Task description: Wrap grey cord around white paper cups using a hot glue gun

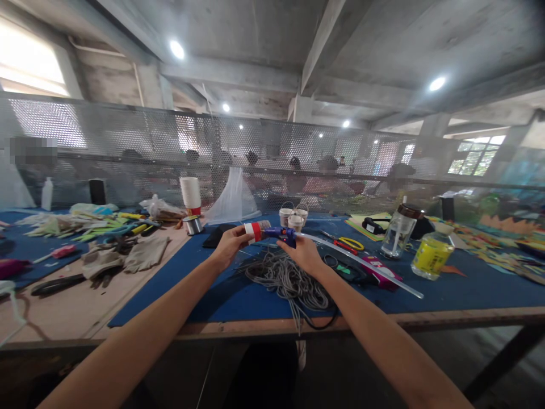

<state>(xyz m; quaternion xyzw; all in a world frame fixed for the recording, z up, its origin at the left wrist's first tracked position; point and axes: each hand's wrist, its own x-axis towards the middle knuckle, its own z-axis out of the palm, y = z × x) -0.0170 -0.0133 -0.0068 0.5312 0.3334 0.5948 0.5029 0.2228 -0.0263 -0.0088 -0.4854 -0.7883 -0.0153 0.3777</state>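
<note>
My left hand [230,245] is closed round the back end of a blue glue gun [276,233], where a red and white band [256,230] wraps it. Fingers of my right hand [303,253] pinch the gun's front part, from which a long clear glue stick [361,262] runs out to the right over the table. Both hands hover above a heap of grey cord [289,279] lying on the blue mat [447,289].
Three small white pots [293,216], yellow-handled scissors [349,243], a clear jar [398,230] and a yellow jar [431,255] stand beyond the hands. Gloves [128,255], tools, paper cups [190,196] lie left. A perforated metal screen [128,147] backs the table; people sit behind it.
</note>
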